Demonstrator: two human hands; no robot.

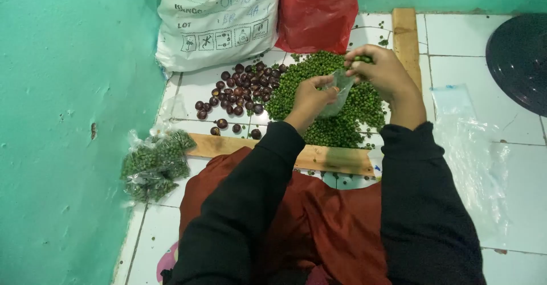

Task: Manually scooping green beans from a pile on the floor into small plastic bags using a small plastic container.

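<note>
Green peppercorns (333, 105) mostly loose on floor; few filled bags (154, 165) aside; left hand (310, 98) pinches small clear bag (340, 91) open, right hand (379, 71) grip closed on some peppercorns

Home floor workspace — white tiled floor (490, 51), green wall (68, 120), printed sack (216, 17).

Single head-worn camera looks steeply down, close over the tiled floor (501, 131).

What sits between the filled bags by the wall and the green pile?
In the head view, a wooden strip and dark brown round fruits on white tile lie between the filled bags and the green pile.
</note>
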